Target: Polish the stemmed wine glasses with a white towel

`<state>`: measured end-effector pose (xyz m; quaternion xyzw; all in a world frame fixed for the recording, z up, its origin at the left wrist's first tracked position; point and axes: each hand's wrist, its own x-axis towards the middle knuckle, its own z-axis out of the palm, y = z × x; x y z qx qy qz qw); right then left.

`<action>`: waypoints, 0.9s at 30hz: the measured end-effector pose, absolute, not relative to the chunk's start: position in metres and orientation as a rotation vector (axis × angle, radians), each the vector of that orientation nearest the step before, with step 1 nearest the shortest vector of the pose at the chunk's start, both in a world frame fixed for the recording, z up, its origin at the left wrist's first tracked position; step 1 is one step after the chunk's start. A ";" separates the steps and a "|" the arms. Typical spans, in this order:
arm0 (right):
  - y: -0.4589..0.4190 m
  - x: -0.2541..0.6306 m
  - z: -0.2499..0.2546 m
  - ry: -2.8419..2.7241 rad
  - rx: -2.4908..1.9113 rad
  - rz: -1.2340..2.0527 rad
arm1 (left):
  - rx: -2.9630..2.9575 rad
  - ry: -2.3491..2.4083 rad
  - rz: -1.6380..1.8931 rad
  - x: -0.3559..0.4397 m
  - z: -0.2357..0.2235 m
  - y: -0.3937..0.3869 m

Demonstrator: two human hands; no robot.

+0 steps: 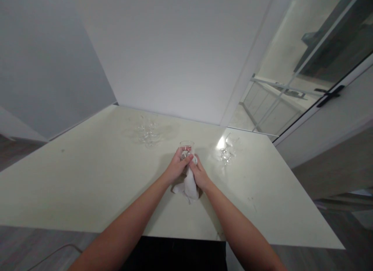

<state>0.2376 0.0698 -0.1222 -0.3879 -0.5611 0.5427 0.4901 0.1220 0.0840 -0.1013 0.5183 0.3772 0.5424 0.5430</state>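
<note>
A clear drinking glass [187, 144] is held above the middle of the table, its rim pointing away from me. My left hand [177, 165] is closed around the glass from the left, the thumb lying across it. My right hand [199, 173] grips a white cloth [190, 187] and presses it against the glass's near right side. The lower part of the cloth hangs down below both hands. The fingers and the cloth hide the bottom of the glass.
On the pale table [87, 177], several clear glasses [149, 134] stand together at the back left. More clear glassware [226, 154] is at the right, under a bright reflection. A white wall [175, 61] rises behind the table, and a glass-paned door [305, 80] is at the right.
</note>
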 end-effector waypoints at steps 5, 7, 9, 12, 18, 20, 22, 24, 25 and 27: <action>0.074 0.243 -0.126 -1.635 -1.089 1.118 | 1.187 0.912 1.398 0.121 -0.102 0.089; 0.074 0.246 -0.124 -1.750 -1.189 0.873 | 1.144 0.964 1.469 0.120 -0.101 0.092; 0.075 0.249 -0.122 -1.836 -1.260 0.678 | 1.089 1.006 1.498 0.117 -0.099 0.093; 0.074 0.250 -0.120 -1.764 -1.210 0.901 | 1.042 0.987 1.455 0.112 -0.095 0.092; 0.072 0.254 -0.114 -1.092 -0.893 1.699 | 0.932 0.681 1.191 0.110 -0.083 0.081; 0.074 0.258 -0.111 -0.980 -0.847 1.750 | 0.917 0.640 1.185 0.110 -0.081 0.079; 0.076 0.261 -0.111 -0.897 -0.854 1.738 | 0.914 0.641 1.223 0.111 -0.082 0.080; 0.079 0.260 -0.114 -0.806 -0.879 1.743 | 0.928 0.640 1.266 0.110 -0.085 0.083; 0.080 0.260 -0.116 -0.776 -0.885 1.772 | 0.942 0.639 1.279 0.109 -0.087 0.085; 0.080 0.257 -0.121 -0.787 -0.877 1.837 | 0.971 0.656 1.303 0.108 -0.092 0.088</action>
